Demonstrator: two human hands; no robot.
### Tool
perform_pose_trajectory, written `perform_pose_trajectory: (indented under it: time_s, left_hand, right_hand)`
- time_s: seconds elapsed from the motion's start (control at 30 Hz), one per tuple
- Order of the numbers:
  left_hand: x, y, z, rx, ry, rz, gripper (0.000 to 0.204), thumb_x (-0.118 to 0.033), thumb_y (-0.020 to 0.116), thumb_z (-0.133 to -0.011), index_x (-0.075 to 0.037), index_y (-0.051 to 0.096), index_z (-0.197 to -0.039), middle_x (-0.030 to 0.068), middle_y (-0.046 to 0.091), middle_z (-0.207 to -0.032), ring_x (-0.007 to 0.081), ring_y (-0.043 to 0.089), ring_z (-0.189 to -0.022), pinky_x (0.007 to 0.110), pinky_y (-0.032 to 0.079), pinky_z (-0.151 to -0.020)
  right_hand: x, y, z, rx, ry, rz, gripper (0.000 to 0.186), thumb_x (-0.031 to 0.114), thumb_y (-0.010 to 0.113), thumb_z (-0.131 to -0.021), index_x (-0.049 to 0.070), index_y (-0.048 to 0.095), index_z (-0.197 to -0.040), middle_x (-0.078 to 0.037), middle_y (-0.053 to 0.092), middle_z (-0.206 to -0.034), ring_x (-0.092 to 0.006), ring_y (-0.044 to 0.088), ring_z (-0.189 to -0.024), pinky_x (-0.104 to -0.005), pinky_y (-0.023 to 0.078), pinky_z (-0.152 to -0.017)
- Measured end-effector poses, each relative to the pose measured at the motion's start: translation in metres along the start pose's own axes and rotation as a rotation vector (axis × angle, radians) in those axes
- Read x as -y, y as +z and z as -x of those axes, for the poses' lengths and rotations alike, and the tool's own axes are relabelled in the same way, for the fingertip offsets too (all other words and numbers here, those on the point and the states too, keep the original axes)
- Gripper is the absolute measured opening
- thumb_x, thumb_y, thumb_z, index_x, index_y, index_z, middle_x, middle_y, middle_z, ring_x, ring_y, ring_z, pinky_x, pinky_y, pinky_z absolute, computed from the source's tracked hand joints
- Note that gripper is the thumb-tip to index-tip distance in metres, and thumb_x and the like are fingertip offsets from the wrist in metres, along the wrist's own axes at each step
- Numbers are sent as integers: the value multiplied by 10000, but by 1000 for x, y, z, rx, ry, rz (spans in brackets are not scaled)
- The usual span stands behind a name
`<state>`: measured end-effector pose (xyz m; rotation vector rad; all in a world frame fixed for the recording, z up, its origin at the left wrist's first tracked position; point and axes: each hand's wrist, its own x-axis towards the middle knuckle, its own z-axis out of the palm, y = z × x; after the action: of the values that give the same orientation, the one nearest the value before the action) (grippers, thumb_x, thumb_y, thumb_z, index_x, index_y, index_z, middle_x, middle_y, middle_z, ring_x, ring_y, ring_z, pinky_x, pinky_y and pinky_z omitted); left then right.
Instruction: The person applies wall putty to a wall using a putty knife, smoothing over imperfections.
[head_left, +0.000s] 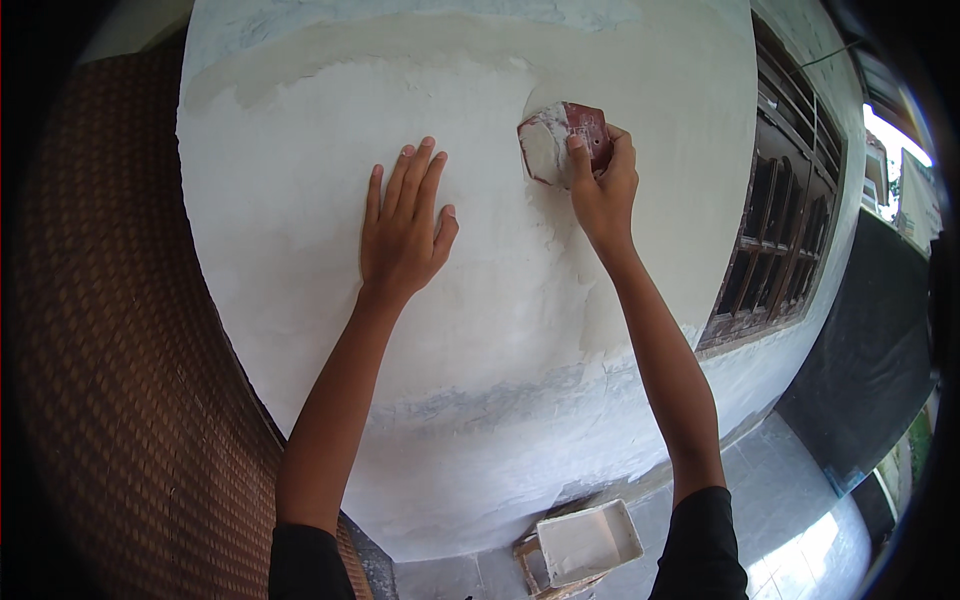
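Note:
My left hand lies flat on the white wall, its fingers stretched upward and holding nothing. To its right and a little higher, my right hand grips a reddish-brown plastic putty scraper by its right part, thumb on the near face. White putty coats the scraper's left half. The tool is at the wall; I cannot tell whether its edge touches. A damp-looking greyish band of filler runs across the upper wall and down around the scraper, while the area by my left hand looks whiter.
On the grey tiled floor below, a rectangular tub of white putty sits on a box-like support. A woven brown panel borders the wall at left. At right are a dark wooden window and a black sheet.

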<state>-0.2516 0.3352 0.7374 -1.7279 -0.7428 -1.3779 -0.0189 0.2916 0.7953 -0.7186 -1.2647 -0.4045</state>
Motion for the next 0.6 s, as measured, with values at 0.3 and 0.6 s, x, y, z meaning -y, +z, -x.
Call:
perform_pose_trajectory:
  time_s: [0.3,0.6]
  left_hand:
    - [3,-1,3,-1,7,3,585,-166,555,-918,-105,394,-1476,69,356,-1577,264,331,-1461,523,215,-1200]
    - [0,-1,1,-27,14,12,590,-161,558,-913,-100,394,-1476,75,364,-1574,278,339,-1457,531,216,-1195]
  right_hand:
    - [-19,-10,-6,-97,-5,99,359,255,658,-941,6,552,-1175,-163,575,-1020,-271,569,-882,-401,457,-821]
    - [-58,-71,-35,-454,265,-27,425,243,640,-948,-65,507,-1209,-149,588,-1105,-187,593,-961,-318,491,-847]
